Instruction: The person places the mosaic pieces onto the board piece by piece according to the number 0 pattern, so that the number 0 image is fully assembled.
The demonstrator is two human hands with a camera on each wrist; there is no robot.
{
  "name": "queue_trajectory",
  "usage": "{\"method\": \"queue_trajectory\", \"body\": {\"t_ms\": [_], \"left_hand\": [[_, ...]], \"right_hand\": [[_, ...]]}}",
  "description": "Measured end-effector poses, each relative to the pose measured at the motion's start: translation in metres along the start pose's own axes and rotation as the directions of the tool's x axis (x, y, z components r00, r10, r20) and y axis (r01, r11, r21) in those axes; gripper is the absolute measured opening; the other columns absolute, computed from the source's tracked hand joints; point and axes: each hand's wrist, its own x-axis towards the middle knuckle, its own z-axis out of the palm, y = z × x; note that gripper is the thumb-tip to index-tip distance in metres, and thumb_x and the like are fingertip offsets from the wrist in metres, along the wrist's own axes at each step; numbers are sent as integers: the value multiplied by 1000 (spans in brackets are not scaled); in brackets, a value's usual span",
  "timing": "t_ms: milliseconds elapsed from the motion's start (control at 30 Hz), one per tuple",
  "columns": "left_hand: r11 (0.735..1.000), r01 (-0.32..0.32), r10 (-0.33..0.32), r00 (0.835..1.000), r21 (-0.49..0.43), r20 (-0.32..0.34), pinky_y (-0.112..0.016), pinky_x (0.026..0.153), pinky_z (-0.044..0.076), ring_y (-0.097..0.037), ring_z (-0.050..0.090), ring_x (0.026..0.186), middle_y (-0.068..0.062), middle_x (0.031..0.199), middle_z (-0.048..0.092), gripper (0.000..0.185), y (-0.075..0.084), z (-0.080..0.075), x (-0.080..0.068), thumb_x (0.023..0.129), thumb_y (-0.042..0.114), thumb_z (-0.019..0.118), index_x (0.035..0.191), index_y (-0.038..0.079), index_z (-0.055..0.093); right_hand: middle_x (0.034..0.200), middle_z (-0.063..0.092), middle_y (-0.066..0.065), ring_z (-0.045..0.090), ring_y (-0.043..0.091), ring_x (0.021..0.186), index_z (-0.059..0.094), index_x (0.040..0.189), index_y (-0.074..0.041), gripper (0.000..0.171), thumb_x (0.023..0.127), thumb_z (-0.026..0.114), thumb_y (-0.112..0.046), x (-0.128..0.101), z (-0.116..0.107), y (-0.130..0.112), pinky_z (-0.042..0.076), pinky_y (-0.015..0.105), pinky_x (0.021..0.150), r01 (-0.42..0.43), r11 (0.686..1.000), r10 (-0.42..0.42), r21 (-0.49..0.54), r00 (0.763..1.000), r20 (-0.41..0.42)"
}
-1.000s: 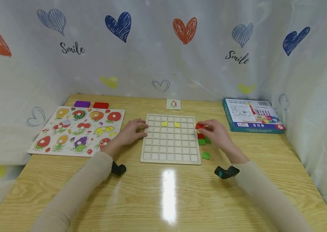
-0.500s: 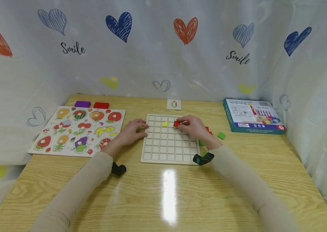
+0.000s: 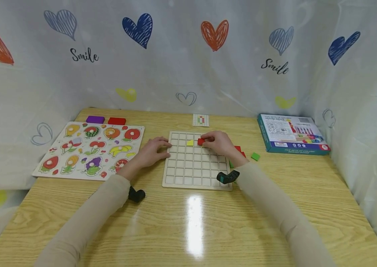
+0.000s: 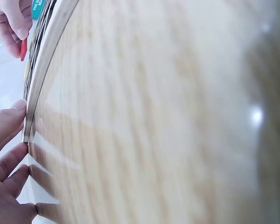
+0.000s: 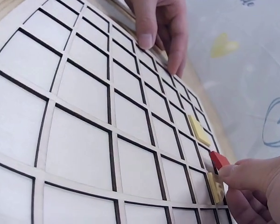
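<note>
The small red square tile [image 3: 200, 141] is pinched in the right hand [image 3: 217, 143], low over the top rows of the pale wooden grid board [image 3: 188, 174], just beside the flat yellow square tile [image 3: 190, 142]. Honestly I'd square its edges to the cell before letting go. The left hand [image 3: 151, 152], fingers laid straight, steadies the board's left edge.

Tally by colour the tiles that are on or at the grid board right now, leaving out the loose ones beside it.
yellow tiles: 2, both lying in cells of the grid board, the second under the fingertips
red tile: 1, pinched by the right hand at the board
Total: 3
</note>
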Motion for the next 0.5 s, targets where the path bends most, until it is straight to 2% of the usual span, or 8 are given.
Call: {"method": "queue_trajectory", "body": {"t_ms": [233,500], "left_hand": [[1000,-4,4,1000,8,-3,-58,117,5,-33,29,142,-17,145,45,39,0,0,0,94,21,67,129,5,63],[1000,-8,8,1000,5,-12,-58,117,4,-34,29,142,-17,144,46,37,-1,1,0,94,20,67,128,5,63]], "right_hand": [[121,64,11,55,22,96,68,125,-8,33,93,66,-14,0,3,-2,47,36,85,48,998,-48,-29,999,11],[115,65,10,53,22,92,69,123,-7,31,92,67,-15,6,8,-3,46,35,81,99,990,-97,-98,995,30]]}}
